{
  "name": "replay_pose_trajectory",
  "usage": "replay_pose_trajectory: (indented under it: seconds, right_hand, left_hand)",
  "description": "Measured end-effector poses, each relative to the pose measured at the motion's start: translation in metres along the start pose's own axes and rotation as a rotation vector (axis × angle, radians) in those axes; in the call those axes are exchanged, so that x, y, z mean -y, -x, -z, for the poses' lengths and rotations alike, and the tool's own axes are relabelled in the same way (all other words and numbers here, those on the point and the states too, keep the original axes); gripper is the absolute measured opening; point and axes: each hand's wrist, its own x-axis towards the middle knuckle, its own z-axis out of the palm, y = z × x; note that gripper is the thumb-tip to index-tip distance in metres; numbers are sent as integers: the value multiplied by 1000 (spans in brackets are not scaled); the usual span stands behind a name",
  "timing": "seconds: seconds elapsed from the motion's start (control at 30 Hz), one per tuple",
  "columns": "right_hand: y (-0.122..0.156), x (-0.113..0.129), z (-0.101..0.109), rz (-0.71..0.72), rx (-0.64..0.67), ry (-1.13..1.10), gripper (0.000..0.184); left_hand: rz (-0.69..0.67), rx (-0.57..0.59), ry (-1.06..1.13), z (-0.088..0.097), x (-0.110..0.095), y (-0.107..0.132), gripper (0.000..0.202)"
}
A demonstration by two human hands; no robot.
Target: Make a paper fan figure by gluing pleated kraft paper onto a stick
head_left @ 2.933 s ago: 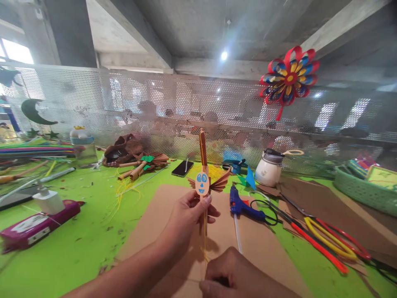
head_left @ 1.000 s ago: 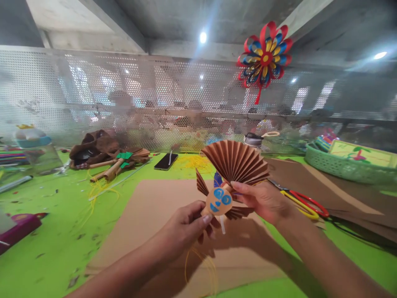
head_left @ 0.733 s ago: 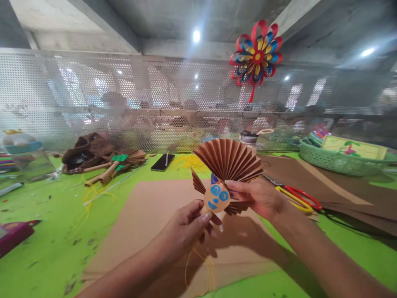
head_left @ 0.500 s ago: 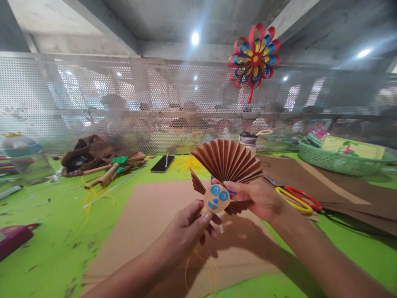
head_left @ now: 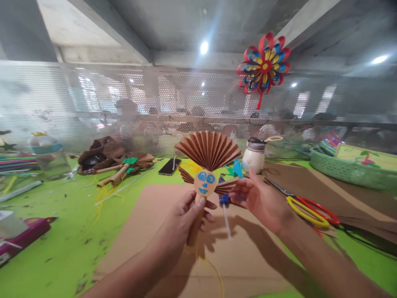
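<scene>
My left hand (head_left: 192,215) is closed around the rolled brown stem of a paper doll (head_left: 194,231), thumb in front, holding it upright. The doll has a round face (head_left: 205,183) painted in blue, a large pleated brown fan (head_left: 208,150) above it and smaller pleated pieces at the sides. Yellow string (head_left: 214,267) hangs below the stem. To the right of the doll, my right hand (head_left: 262,198) is open with its fingers apart. Near its fingertips is a blue object (head_left: 225,200) with a white stick; its kind is partly hidden.
Brown paper sheets (head_left: 149,231) lie under my hands. Scissors (head_left: 310,213), more brown paper (head_left: 297,178) and a green basket (head_left: 350,169) are right. A jar (head_left: 253,156) and phone (head_left: 167,166) stand farther back. Another paper figure (head_left: 124,167) lies left, near a magenta box (head_left: 27,240).
My right hand has let go of the pleated fan and moved slightly right, fingers spreading. The doll has shifted left and stands more upright in my left hand. The view has turned slightly left.
</scene>
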Motion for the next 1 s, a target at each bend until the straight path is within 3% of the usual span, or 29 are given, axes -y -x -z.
replay_pose_trajectory:
  seconds: [0.17,0.3,0.37,0.6,0.77,1.0]
  right_hand:
    - [5,-24,-10,-25,7,190,55]
    - [18,-41,-29,42,150,652,39]
    - [24,-49,-37,76,213,750,31]
    - [24,-69,-41,77,196,451,36]
    - [23,-72,-45,39,223,253,29]
    - [23,-75,-44,39,243,250,23]
  left_hand:
    - [-38,-96,119,10,7,-7,27]
    - [-64,-146,212,10,10,-7,25]
    - [-89,-145,219,10,11,-6,25]
    - [-29,-86,301,3,15,-2,32]
    - [-19,-100,372,-4,19,-3,42]
    - [-28,-72,337,-9,24,0,37]
